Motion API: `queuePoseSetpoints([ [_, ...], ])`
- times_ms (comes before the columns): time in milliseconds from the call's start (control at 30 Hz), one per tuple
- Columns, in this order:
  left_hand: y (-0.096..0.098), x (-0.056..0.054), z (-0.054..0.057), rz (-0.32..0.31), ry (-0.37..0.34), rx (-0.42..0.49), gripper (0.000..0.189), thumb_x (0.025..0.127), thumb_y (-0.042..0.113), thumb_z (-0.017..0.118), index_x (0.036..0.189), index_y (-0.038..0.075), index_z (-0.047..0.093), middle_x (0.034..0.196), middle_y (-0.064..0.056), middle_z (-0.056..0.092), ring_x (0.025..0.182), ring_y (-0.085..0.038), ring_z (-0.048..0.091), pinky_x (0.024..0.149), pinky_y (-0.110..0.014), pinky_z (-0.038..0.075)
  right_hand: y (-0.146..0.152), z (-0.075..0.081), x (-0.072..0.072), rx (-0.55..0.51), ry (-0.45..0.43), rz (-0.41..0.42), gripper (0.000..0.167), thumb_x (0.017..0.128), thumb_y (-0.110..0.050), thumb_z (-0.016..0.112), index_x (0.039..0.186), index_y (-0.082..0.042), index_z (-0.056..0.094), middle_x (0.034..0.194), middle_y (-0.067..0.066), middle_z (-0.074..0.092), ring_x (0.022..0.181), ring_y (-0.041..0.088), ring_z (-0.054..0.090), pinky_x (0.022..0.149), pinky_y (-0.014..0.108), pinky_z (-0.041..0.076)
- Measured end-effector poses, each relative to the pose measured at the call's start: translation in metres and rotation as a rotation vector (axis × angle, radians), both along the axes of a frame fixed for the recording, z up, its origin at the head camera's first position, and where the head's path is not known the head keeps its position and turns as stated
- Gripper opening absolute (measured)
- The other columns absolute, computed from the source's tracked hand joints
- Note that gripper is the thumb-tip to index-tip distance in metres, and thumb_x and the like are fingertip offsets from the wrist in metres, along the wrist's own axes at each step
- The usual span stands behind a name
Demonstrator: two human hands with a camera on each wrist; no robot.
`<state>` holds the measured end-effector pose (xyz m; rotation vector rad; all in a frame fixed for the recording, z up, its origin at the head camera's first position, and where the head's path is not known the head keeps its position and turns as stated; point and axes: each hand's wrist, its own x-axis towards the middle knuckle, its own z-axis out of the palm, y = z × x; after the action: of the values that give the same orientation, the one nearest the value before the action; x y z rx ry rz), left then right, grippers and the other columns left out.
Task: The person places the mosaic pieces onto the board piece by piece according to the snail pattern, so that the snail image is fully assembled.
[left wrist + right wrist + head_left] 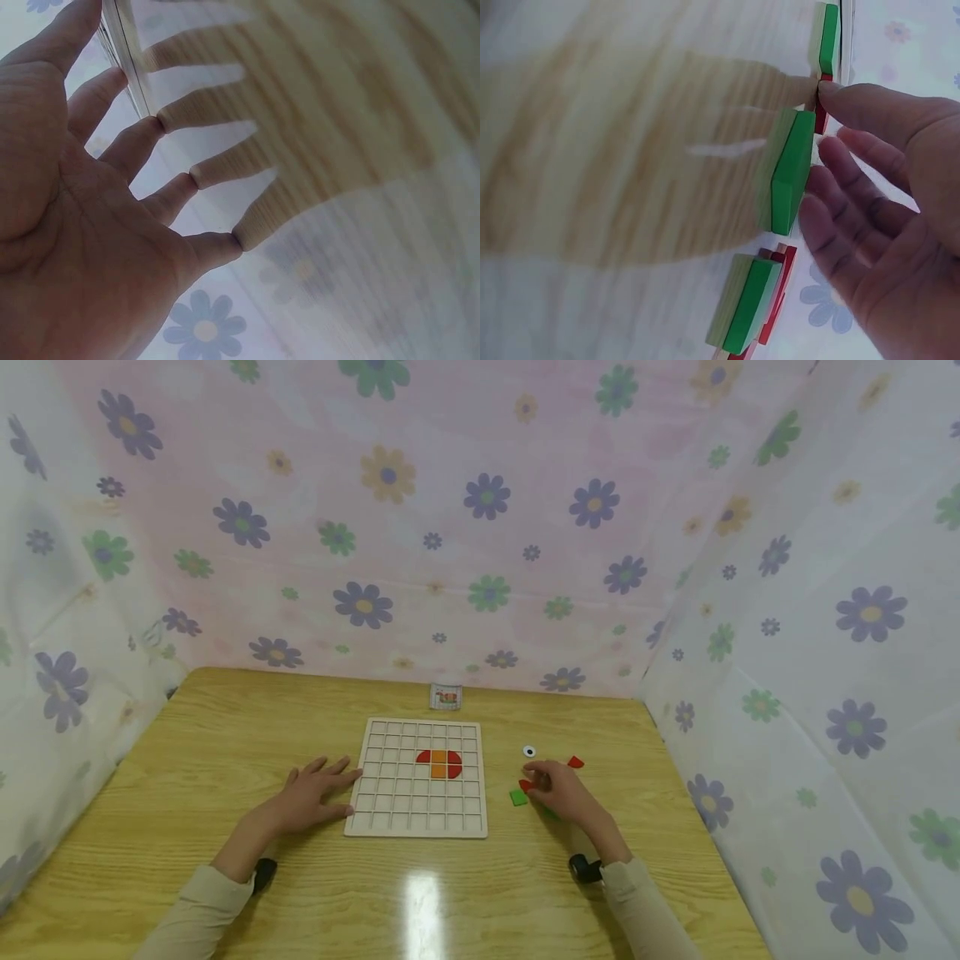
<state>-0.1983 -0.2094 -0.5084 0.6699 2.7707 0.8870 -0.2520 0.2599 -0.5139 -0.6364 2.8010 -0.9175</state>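
My left hand (311, 797) rests on the table with fingers spread, fingertips at the left edge of a pale wooden grid board (397, 810). Seen from the left wrist, the palm (97, 247) shows the fingertips touching the wood surface. Red and orange tiles (438, 770) form a small block on the board. To the board's right, my right hand (564, 792) has loosely bent fingers, with the thumb at a red rounded tile (527, 785). A green square tile (518, 797) lies beside it. In the right wrist view, a green tile (791, 176) lies close to the fingertips.
A white disc with a black centre (529, 751) and another red tile (576, 762) lie beyond the right hand. A small picture card (446, 697) is at the table's back edge. Flowered cloth (450, 527) walls the table at the back and sides.
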Motion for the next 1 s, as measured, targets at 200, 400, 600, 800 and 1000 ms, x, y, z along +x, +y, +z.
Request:
queuePoseSetpoints([
  [200,0.0008,-0.0004,0.0003,-0.003,0.004,0.0,0.064,0.096,0.038,0.071,0.149,0.008,0.053,0.158,-0.027,0.037,0.143,-0.064,0.022,0.101,-0.087,0.01,-0.0006,0.0015,0.0013,-0.044,0.072,0.121,0.033,0.09,0.003,0.073,0.123,0.003,0.069,0.107,0.012,0.07,0.081,0.011,0.058,0.069,0.028,0.052],
  [400,-0.0001,-0.002,-0.0005,-0.008,0.015,-0.02,0.065,0.095,0.039,0.071,0.149,0.008,0.053,0.158,-0.027,0.038,0.142,-0.064,0.024,0.1,-0.087,0.012,-0.0022,0.0034,0.0031,-0.038,0.016,0.121,0.03,0.094,0.0,0.07,0.124,0.0,0.07,0.11,0.01,0.07,0.086,0.013,0.061,0.074,0.027,0.053],
  [600,-0.0026,-0.0023,-0.005,-0.004,0.012,-0.025,0.065,0.096,0.04,0.07,0.15,0.009,0.052,0.159,-0.027,0.037,0.143,-0.064,0.023,0.1,-0.087,0.011,-0.0025,0.0038,0.0045,-0.016,-0.023,0.104,0.022,0.096,-0.001,0.068,0.118,-0.003,0.073,0.103,0.006,0.068,0.083,0.011,0.059,0.073,0.027,0.052],
  [800,-0.0027,-0.0017,-0.0059,-0.007,0.01,-0.014,0.065,0.095,0.04,0.07,0.15,0.009,0.052,0.159,-0.026,0.037,0.143,-0.063,0.022,0.101,-0.087,0.01,-0.0006,0.0032,0.0062,0.03,-0.012,0.072,0.009,0.097,-0.005,0.068,0.1,-0.01,0.074,0.094,0.0,0.068,0.081,0.01,0.059,0.073,0.028,0.052],
  [1000,-0.0024,-0.0028,-0.0078,-0.013,0.026,-0.032,0.066,0.095,0.043,0.07,0.15,0.01,0.053,0.159,-0.025,0.038,0.143,-0.063,0.024,0.101,-0.087,0.013,-0.002,0.0021,0.0071,0.017,-0.006,0.084,0.013,0.096,-0.009,0.07,0.108,-0.01,0.074,0.101,0.001,0.07,0.086,0.013,0.061,0.077,0.032,0.053],
])
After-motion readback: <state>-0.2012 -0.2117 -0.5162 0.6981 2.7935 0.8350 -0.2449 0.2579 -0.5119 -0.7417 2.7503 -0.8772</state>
